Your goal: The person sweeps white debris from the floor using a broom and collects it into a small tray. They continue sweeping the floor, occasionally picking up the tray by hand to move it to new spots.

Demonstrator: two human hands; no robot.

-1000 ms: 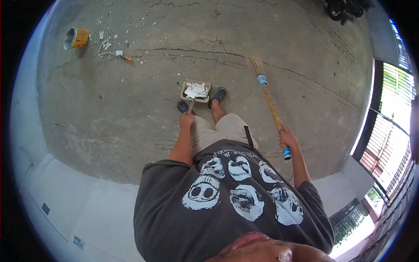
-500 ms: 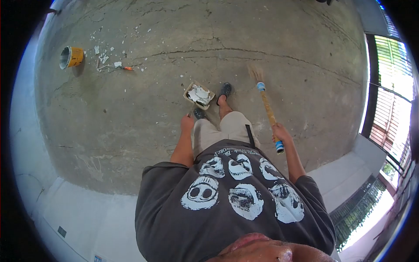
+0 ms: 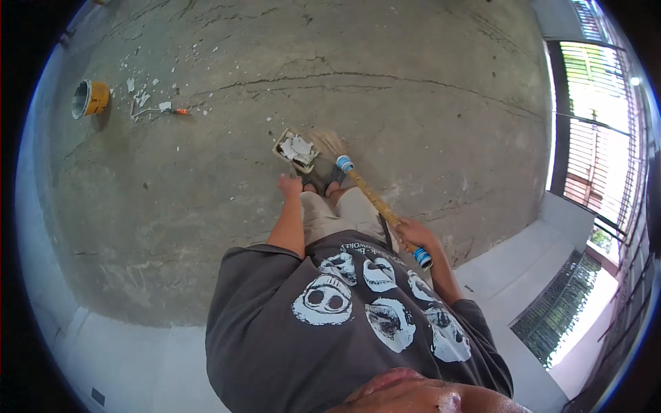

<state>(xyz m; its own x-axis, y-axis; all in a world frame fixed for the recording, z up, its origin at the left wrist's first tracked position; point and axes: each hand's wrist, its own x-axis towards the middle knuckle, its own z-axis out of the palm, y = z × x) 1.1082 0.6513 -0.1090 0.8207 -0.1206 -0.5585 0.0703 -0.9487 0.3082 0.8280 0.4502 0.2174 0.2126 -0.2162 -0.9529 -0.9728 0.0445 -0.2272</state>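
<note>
My left hand (image 3: 290, 184) is closed on the short handle of a pale dustpan (image 3: 307, 168), which is low over or on the floor by my feet. White flakes (image 3: 297, 148) lie heaped in the pan. My right hand (image 3: 415, 234) grips the yellowish handle of a broom (image 3: 372, 197) near its blue-banded end. The broom slants forward and to the left, its bristles (image 3: 329, 144) fanned out just right of the pan and slightly blurred.
A cracked concrete floor (image 3: 413, 124) spreads ahead. At the left are a yellow bucket (image 3: 98, 98) lying on its side, scattered white chips (image 3: 142, 98) and a tool with an orange handle (image 3: 182, 111). A barred opening (image 3: 595, 117) is on the right.
The broom's bristles have swung left and nearer to the dustpan, and my right hand has moved left and back. My right foot has drawn back. The whole view has shifted somewhat.
</note>
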